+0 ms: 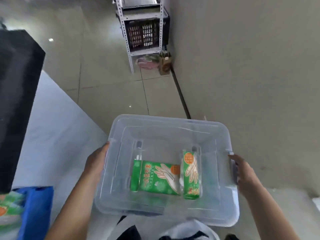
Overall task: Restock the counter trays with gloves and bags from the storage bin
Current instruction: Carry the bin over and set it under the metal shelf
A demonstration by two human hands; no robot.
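Observation:
I hold a clear plastic storage bin (169,129) in front of me above the floor. My left hand (97,161) grips its left rim and my right hand (242,172) grips its right handle. On the bin's bottom lie two green glove packs: one flat pack (155,177) printed with hands, and a second pack (191,174) standing on its edge just right of it. At the lower left, a blue tray (38,208) on the counter holds another green glove pack (10,205), partly cut off by the frame.
A pale counter top (55,129) runs along my left, with a black box-like object (17,101) on it. Ahead, a white metal shelf rack (143,32) with a dark crate stands against the wall (242,66). Tiled floor lies between.

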